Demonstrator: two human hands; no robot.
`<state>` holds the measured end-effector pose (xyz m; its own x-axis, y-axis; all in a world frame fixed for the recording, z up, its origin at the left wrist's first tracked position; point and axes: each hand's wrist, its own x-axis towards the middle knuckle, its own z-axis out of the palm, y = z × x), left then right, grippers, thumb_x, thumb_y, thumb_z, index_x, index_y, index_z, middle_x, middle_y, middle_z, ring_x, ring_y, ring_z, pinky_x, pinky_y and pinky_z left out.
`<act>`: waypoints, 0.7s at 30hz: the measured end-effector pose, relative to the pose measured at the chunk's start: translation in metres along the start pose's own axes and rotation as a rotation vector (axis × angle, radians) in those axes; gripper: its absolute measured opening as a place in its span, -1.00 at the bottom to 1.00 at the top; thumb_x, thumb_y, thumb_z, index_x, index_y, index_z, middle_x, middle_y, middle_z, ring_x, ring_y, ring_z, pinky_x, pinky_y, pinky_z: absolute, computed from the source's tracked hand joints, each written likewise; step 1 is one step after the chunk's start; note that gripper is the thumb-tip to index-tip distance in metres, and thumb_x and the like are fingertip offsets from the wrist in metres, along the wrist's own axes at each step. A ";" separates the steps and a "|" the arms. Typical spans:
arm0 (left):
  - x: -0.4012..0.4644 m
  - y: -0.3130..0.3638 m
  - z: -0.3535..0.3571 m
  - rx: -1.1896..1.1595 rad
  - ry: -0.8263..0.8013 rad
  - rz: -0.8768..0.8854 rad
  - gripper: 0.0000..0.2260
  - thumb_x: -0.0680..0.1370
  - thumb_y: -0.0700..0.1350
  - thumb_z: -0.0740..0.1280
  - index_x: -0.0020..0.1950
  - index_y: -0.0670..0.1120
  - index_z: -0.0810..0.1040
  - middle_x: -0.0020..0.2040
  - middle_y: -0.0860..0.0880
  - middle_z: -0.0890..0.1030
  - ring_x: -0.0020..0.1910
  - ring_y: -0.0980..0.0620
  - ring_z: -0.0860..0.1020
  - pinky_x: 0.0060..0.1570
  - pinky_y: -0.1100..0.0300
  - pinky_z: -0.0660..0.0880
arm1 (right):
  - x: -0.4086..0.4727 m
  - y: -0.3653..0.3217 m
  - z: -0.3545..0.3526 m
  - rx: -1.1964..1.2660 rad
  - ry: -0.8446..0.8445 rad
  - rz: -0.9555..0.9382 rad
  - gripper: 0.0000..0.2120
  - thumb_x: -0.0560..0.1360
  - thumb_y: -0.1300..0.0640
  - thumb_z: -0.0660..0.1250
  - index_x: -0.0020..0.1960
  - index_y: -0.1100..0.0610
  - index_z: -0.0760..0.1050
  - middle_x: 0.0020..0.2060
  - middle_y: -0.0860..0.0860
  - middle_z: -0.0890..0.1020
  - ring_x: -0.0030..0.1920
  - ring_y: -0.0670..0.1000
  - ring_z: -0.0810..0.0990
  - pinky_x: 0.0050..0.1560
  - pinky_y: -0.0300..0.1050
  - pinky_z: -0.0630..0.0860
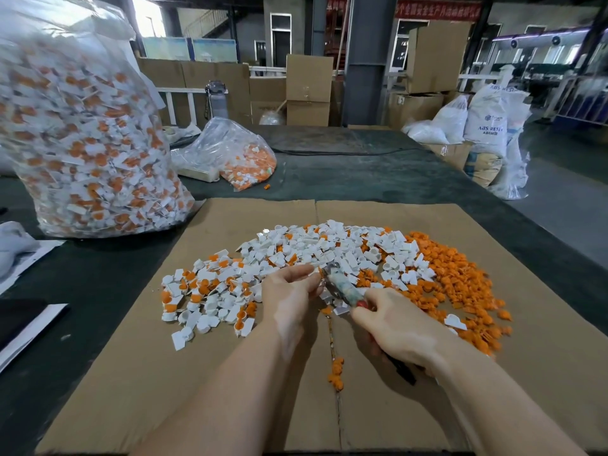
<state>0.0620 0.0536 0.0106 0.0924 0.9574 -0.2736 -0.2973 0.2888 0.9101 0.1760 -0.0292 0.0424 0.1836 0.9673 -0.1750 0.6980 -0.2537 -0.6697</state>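
Over the cardboard [230, 390] on the bench [362, 172], the right hand [398, 327] has its grip wrapped round the pliers [342, 287] by the handles. The left hand [289, 294] pinches a small white part [315, 273], blurred, against the pliers' head, at the near edge of the white pile [316, 248]; the orange pile [460, 274] lies to the right.

Two bare forearms reaching in from the near edge, left hand [289, 299] back up, fingers [306, 279] drawn together pointing far-right, right hand [396, 327] just right of it, fingers curled round a tool [343, 287], hands close together
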 end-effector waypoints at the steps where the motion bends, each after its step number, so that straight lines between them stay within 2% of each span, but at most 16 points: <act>1: -0.001 -0.001 0.000 -0.007 0.001 0.001 -0.87 0.49 -0.39 0.33 -0.03 -0.21 0.58 -0.11 -0.20 0.63 -0.27 0.02 0.64 -0.35 0.22 0.60 | 0.000 0.001 0.001 -0.007 0.009 0.005 -0.78 0.58 0.05 0.14 -0.20 0.11 0.31 -0.24 0.07 0.45 -0.26 0.06 0.46 -0.25 -0.10 0.36; 3: -0.001 -0.002 0.001 0.007 0.003 0.020 -0.87 0.50 -0.38 0.33 -0.01 -0.21 0.57 -0.12 -0.17 0.63 -0.33 0.09 0.64 -0.42 0.30 0.55 | 0.002 0.004 0.003 -0.014 0.029 0.008 -0.78 0.57 0.03 0.17 -0.21 0.09 0.31 -0.24 0.04 0.45 -0.27 0.04 0.46 -0.25 -0.11 0.36; 5: -0.001 -0.003 0.001 0.004 0.002 0.023 -0.87 0.50 -0.36 0.33 -0.02 -0.18 0.58 -0.10 -0.16 0.63 -0.28 0.07 0.65 -0.37 0.29 0.57 | 0.003 0.007 0.006 0.023 0.059 0.011 -0.74 0.54 -0.04 0.24 -0.21 0.10 0.35 -0.27 0.04 0.46 -0.29 0.04 0.45 -0.27 -0.11 0.35; 7: 0.002 -0.004 -0.002 0.020 0.003 0.020 -0.86 0.49 -0.35 0.35 -0.01 -0.17 0.58 -0.08 -0.16 0.64 -0.24 0.04 0.66 -0.28 0.23 0.61 | 0.003 0.014 0.006 0.070 0.121 0.020 -0.69 0.47 -0.12 0.31 -0.20 0.12 0.41 -0.27 0.03 0.49 -0.29 0.03 0.47 -0.28 -0.12 0.35; 9: 0.002 -0.007 -0.006 0.067 -0.006 0.035 -0.86 0.48 -0.33 0.38 0.00 -0.15 0.57 -0.07 -0.17 0.64 -0.17 -0.03 0.67 -0.11 0.06 0.63 | 0.005 0.021 0.006 0.069 0.235 0.042 -0.68 0.41 -0.17 0.36 -0.15 0.09 0.46 -0.25 -0.01 0.52 -0.26 0.00 0.50 -0.30 -0.15 0.35; 11: 0.001 -0.011 -0.011 0.239 -0.018 0.122 -0.82 0.47 -0.27 0.41 0.04 -0.11 0.56 -0.07 -0.15 0.65 -0.12 -0.06 0.65 0.02 -0.03 0.59 | 0.010 0.027 0.003 -0.066 0.377 0.071 -0.70 0.42 -0.17 0.35 -0.08 0.05 0.44 -0.20 -0.06 0.51 -0.20 -0.04 0.48 -0.30 -0.16 0.34; 13: -0.001 -0.016 -0.014 0.359 -0.051 0.214 -0.80 0.49 -0.24 0.39 0.10 -0.08 0.55 -0.12 -0.08 0.66 -0.12 0.00 0.64 0.03 0.08 0.58 | 0.018 0.035 -0.001 -0.271 0.501 0.091 -0.68 0.43 -0.17 0.31 -0.02 0.06 0.43 -0.11 -0.03 0.52 -0.09 -0.01 0.47 -0.23 -0.14 0.37; 16: -0.002 -0.019 -0.014 0.443 -0.080 0.294 -0.83 0.53 -0.22 0.35 0.06 0.00 0.52 -0.18 0.04 0.66 -0.16 0.22 0.59 -0.21 0.53 0.43 | 0.029 0.046 -0.004 -0.514 0.559 0.131 -0.60 0.45 -0.21 0.28 0.09 0.08 0.44 0.02 0.01 0.53 0.08 0.03 0.46 -0.03 -0.10 0.45; 17: -0.002 -0.019 -0.014 0.466 -0.087 0.307 -0.83 0.54 -0.21 0.35 0.06 0.03 0.50 -0.19 0.07 0.65 -0.16 0.27 0.56 -0.26 0.59 0.38 | 0.032 0.050 -0.005 -0.570 0.564 0.139 -0.58 0.45 -0.23 0.26 0.11 0.08 0.44 0.04 0.00 0.53 0.09 0.03 0.46 -0.01 -0.09 0.45; 21: -0.001 -0.020 -0.014 0.508 -0.127 0.318 -0.81 0.55 -0.19 0.34 0.12 0.03 0.49 -0.16 0.15 0.61 -0.10 0.27 0.54 -0.28 0.57 0.36 | 0.040 0.058 -0.005 -0.661 0.568 0.160 -0.48 0.44 -0.34 0.18 0.12 0.07 0.45 0.08 0.00 0.53 0.13 0.03 0.46 0.07 -0.08 0.42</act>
<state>0.0542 0.0464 -0.0119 0.1952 0.9796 0.0469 0.1583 -0.0787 0.9843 0.2270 -0.0051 0.0004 0.5065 0.8183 0.2717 0.8595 -0.5043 -0.0833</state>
